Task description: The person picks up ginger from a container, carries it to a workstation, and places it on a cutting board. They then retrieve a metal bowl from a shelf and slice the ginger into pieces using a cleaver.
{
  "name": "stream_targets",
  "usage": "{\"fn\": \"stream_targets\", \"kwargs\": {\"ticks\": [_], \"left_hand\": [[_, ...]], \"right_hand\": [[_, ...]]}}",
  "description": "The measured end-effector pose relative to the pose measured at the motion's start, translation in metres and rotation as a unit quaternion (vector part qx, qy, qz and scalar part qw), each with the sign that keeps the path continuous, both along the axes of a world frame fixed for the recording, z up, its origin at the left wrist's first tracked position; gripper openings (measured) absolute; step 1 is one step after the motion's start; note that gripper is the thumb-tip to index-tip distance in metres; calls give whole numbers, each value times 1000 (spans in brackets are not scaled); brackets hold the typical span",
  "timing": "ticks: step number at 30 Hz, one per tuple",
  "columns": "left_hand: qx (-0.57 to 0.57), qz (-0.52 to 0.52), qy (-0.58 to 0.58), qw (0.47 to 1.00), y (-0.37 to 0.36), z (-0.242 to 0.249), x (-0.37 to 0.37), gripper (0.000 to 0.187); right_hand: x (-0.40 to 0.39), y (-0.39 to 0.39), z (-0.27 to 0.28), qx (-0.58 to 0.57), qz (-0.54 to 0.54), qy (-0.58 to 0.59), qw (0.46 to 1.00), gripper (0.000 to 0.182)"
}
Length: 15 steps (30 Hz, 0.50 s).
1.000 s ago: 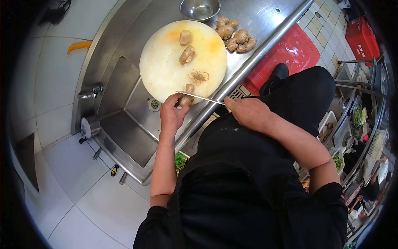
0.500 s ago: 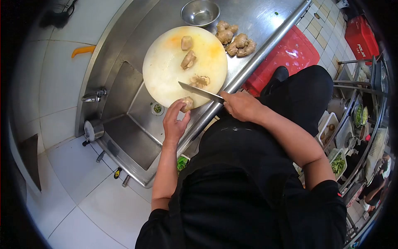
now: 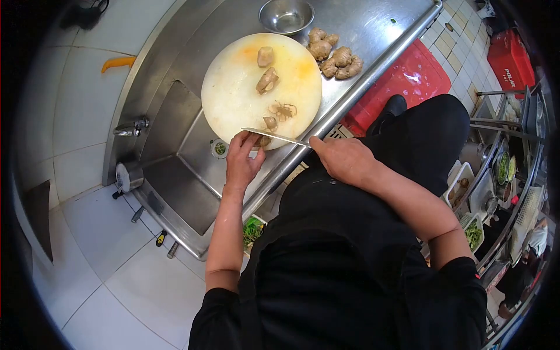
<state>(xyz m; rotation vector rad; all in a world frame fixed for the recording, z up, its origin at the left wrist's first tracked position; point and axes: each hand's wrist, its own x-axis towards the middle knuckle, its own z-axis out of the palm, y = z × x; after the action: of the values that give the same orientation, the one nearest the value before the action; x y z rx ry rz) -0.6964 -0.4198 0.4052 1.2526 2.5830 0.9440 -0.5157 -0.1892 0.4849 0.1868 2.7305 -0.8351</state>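
On a stainless-steel sink counter (image 3: pixel 373 36) lies a round white cutting board (image 3: pixel 226 87). At the board's near edge, the left hand (image 3: pixel 240 165) narrowly pinches a ginger piece (image 3: pixel 264 142); a knife (image 3: pixel 279 136) crosses it, the right hand (image 3: pixel 347 158) closed around its handle. Beside the board's far side sit ginger rhizomes (image 3: pixel 343 63) and a steel bowl (image 3: pixel 286 21).

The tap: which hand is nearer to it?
Left. The left hand is across the basin from the tap; the right hand, holding the knife, is farther off, past the board.
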Motion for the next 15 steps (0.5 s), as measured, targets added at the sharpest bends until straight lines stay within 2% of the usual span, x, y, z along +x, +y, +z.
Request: {"fn": "stream_targets", "kwargs": {"ticks": [15], "left_hand": [[-10, 38, -41, 998, 8, 6, 0, 38]], "right_hand": [[-14, -6, 0, 6, 12, -24, 1000, 29]]}}
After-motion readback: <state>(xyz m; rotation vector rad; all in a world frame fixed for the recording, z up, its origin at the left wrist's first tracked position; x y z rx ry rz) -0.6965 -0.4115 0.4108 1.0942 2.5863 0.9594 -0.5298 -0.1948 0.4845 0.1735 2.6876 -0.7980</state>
